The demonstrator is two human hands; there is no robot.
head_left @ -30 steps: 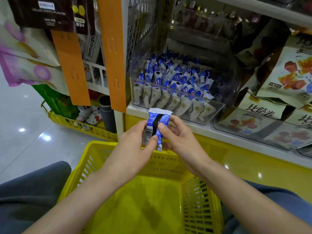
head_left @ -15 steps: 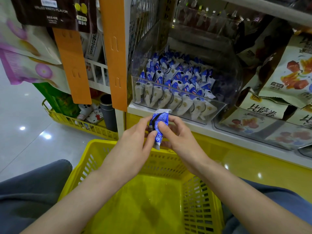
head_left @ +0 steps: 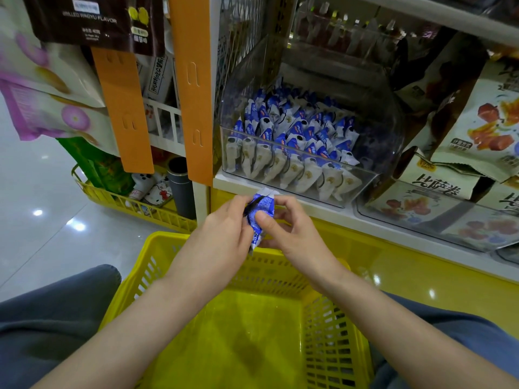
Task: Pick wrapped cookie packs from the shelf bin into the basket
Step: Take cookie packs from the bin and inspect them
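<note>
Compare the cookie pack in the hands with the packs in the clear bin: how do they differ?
The held pack is alone, pinched between the left hand and right hand above the rim of the basket; the bin packs sit untouched in rows inside the clear bin. The held pack shows mostly blue and looks creased; the front bin packs show white lower halves. Both wear blue and white wrappers.
</note>
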